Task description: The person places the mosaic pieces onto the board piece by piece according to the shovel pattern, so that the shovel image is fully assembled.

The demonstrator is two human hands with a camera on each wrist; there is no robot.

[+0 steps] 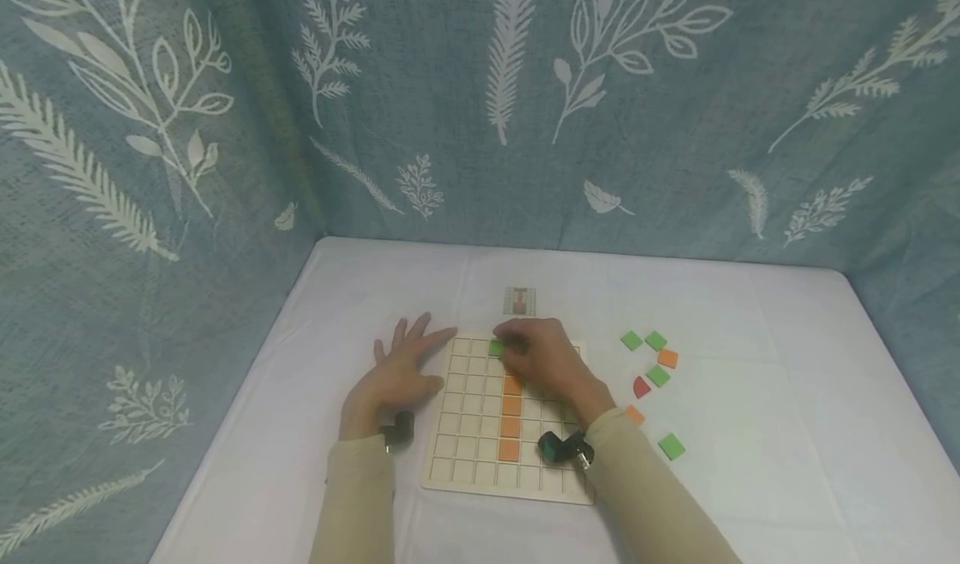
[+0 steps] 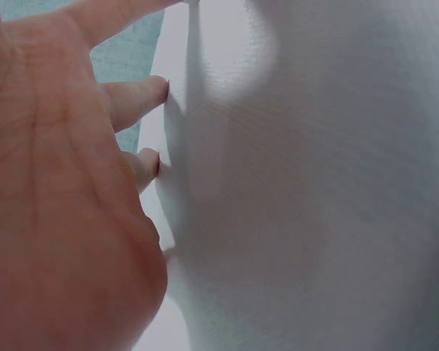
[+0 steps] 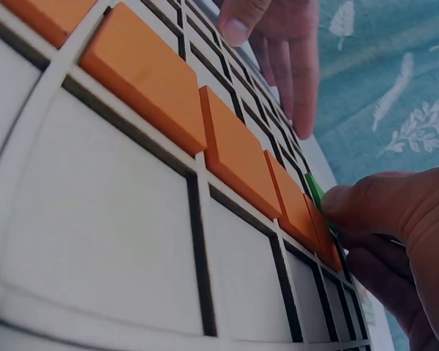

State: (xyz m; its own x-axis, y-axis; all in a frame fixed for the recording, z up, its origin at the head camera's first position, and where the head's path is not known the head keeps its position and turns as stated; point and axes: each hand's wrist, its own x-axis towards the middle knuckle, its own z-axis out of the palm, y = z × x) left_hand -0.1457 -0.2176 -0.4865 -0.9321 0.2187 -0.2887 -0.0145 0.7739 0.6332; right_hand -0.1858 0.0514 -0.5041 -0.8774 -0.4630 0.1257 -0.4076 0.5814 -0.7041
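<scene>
A pale gridded board lies on the white-covered table, with a column of orange square tiles set in its cells. My right hand is over the board's far part, pinching a green tile with bent fingers; the thumb covers part of it. In the head view, green shows just left of these fingers. My left hand rests at the board's left edge, fingers spread, index fingertip by the far left corner. Its palm faces the left wrist camera, holding nothing.
A small picture card lies beyond the board. To the right are scattered several loose green tiles, orange tiles and a red quarter-round piece. A blue-green leaf-patterned curtain hangs behind and beside the table.
</scene>
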